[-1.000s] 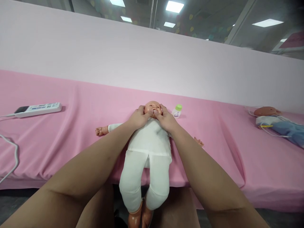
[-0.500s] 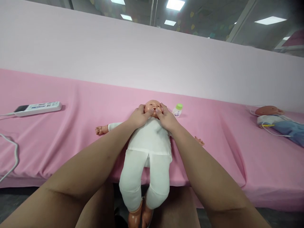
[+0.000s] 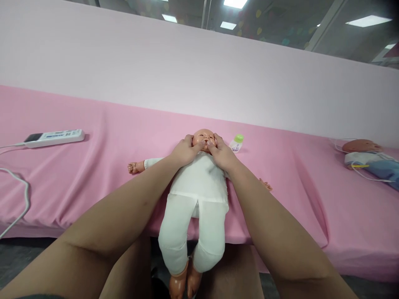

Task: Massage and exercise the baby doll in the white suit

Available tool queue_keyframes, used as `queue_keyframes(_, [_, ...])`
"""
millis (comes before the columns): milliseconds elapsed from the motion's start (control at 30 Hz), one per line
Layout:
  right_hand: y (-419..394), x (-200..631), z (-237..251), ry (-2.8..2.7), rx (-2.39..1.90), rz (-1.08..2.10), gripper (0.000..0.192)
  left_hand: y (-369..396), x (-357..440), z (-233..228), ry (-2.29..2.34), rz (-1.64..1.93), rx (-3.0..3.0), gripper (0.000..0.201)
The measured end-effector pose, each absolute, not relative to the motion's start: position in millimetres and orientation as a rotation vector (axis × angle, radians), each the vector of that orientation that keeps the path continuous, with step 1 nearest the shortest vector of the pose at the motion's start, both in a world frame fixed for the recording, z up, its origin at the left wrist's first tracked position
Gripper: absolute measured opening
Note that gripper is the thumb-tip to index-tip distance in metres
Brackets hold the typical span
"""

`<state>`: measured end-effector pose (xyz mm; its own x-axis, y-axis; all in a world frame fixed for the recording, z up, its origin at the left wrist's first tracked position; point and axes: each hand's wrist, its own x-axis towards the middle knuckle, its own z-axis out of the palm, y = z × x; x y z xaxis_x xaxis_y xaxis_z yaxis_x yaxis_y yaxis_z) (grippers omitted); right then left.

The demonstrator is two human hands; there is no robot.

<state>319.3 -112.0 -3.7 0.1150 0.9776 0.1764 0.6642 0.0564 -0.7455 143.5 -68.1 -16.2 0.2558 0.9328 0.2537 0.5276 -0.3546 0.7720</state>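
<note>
A baby doll (image 3: 199,178) in a white cloth suit lies on its back, its lower legs hanging over the front edge of a pink-covered surface (image 3: 118,124). My left hand (image 3: 187,151) cups one side of the doll's head, the thumb resting near its mouth. On the other side my right hand (image 3: 223,153) does the same, and the two thumb tips nearly meet at the mouth. Fingers of both hands curl round the head and are partly hidden. Just beyond my right hand stands a small white bottle with a green cap (image 3: 237,143).
At the left lies a white power strip (image 3: 56,138), its cable (image 3: 26,195) trailing over the cloth. A second doll (image 3: 370,160) in blue and white, with thin tubing, lies at the far right. Behind the surface rises a pale wall (image 3: 187,74) with glass above.
The whole view has shifted slightly, so things appear a little further right and higher. Both hands remain on the doll's head, with the thumbs still by its mouth.
</note>
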Motion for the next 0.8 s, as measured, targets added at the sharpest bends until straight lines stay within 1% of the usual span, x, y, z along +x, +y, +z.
queue_keyframes(367, [-107.8, 321.1, -5.8, -1.648, -1.698, 0.511, 0.08, -68.2, 142.6, -17.0, 1.296, 0.969, 1.981, 0.067])
queue_keyframes(800, [-110.4, 320.1, -4.4, -1.628, -1.674, 0.563, 0.081, -65.3, 142.4, -18.4, 1.306, 0.966, 2.026, 0.067])
